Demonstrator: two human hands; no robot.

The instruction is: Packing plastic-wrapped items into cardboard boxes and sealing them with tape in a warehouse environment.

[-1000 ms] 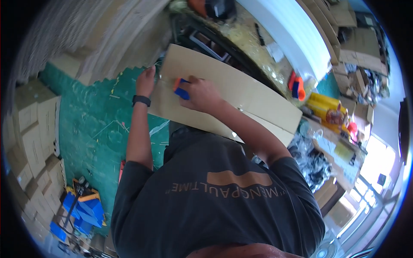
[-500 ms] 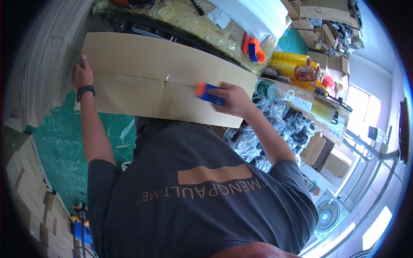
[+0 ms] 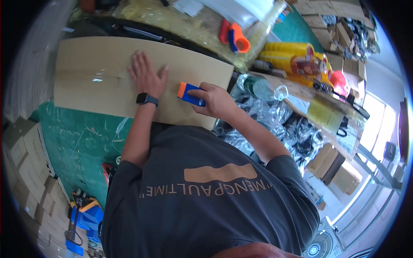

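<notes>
A long brown cardboard box lies across in front of me, its left part crossed by a shiny strip of clear tape. Flat on the middle of its top rests my left hand, fingers spread, a dark watch on the wrist. To the right of it, my right hand grips a blue tape dispenser with an orange end, held at the cardboard. Whether the dispenser touches the surface I cannot tell. The roll side of the dispenser is hidden.
Beyond the box is a tape-covered workbench bearing an orange and blue tape dispenser. Yellow tape rolls and a plastic bottle stand at the right. Clear plastic bags lie below them; stacked cartons line the left.
My left hand has let go of the box's left edge and now lies flat on its middle. The view has shifted, and the box appears farther left. My right hand still holds the dispenser.
</notes>
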